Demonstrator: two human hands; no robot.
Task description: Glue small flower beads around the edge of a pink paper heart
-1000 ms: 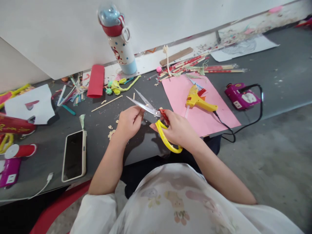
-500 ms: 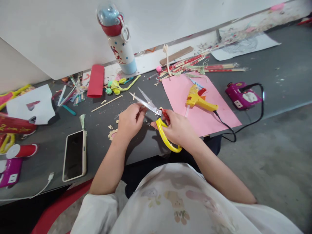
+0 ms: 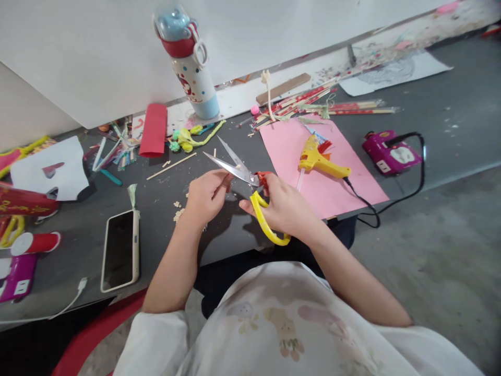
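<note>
My right hand (image 3: 288, 204) is wrapped round the handles of a pair of scissors (image 3: 270, 224). One loop is yellow, and a red-orange part shows by my fingers. The long metal blades stand apart and point to the far left, above the table. A small pale bit (image 3: 238, 166) shows between the blades. Close beneath them, my left hand (image 3: 206, 196) is closed in a pinch, and whatever its fingertips hold is too small to make out. Pale crumb-like pieces (image 3: 179, 214) lie beside my left wrist. A thin wooden stick (image 3: 171, 166) rests on the table beyond.
To the right, a yellow glue gun (image 3: 319, 159) lies on pink paper (image 3: 344, 193), corded near a purple power block (image 3: 391, 152). A bottle (image 3: 191, 78) stands at the back. On the left are a phone (image 3: 119, 250), a red thread spool (image 3: 41, 242) and a red paper roll (image 3: 154, 130).
The scissors' blades have spread slightly wider and their tips have shifted a little left. My left hand has moved slightly left with its fingers still pinched.
</note>
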